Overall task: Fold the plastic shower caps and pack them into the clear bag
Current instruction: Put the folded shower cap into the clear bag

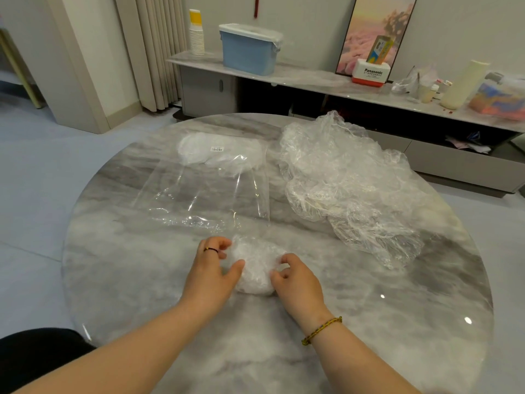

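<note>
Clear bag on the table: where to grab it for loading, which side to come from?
Pinch the upper layer of the clear bag at its crinkled near edge, coming from the person's side. It lies flat on the table, packed caps fill the far end, so the near end is probably the mouth.

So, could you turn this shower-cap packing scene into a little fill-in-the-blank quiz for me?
1. The left hand and right hand both grip the bunched shower cap; the ring is on the ____ one.
2. The pile of loose caps lies to the ____ of the clear bag.
3. The lidded box on the shelf behind is coloured ____.

Missing words: left; right; blue.
</note>
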A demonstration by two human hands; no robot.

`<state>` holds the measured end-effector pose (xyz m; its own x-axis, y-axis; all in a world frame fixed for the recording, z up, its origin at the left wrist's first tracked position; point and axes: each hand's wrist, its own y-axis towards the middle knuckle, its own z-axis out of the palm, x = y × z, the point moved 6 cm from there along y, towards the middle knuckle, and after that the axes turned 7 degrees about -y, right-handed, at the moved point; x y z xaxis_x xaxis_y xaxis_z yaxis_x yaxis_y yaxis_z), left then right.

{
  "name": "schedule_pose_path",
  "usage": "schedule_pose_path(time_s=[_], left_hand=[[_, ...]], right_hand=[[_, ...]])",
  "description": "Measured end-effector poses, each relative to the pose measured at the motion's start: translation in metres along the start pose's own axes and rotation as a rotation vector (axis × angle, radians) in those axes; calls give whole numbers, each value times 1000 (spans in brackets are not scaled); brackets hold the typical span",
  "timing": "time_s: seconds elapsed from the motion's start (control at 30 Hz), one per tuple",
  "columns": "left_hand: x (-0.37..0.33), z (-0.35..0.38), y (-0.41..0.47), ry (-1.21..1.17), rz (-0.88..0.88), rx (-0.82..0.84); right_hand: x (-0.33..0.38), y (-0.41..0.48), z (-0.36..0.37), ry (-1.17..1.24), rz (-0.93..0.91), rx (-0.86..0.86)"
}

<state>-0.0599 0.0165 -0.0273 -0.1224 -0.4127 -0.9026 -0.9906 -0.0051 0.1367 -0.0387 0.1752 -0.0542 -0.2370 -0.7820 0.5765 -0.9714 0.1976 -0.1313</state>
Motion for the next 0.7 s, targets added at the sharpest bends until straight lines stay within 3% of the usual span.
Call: schedule_pose_path(time_s=[0.07, 0.1, 0.17, 0.27, 0.4, 0.53, 0.63, 0.7], left_hand=[[-20, 5, -9, 249, 457, -37], [-23, 15, -15, 355, 633, 23], [-23, 32, -25, 473, 778, 161], [-17, 44, -24, 624, 737, 330], [5, 42, -12, 783, 537, 428], [23, 42, -15, 897, 403, 505], [26, 45, -20, 939, 382, 504], [27, 48, -24, 946, 406, 492]], right_hand=[[5, -3, -4, -55, -5, -32], [8, -5, -5, -82, -8, -37], [12, -9, -6, -135, -27, -52], [17, -14, -9, -166, -34, -101], [16, -12, -3, -217, -39, -125], [19, -12, -5, -385, -312, -414], [27, -17, 5, -432, -589, -330], [23, -11, 8, -449, -557, -182]])
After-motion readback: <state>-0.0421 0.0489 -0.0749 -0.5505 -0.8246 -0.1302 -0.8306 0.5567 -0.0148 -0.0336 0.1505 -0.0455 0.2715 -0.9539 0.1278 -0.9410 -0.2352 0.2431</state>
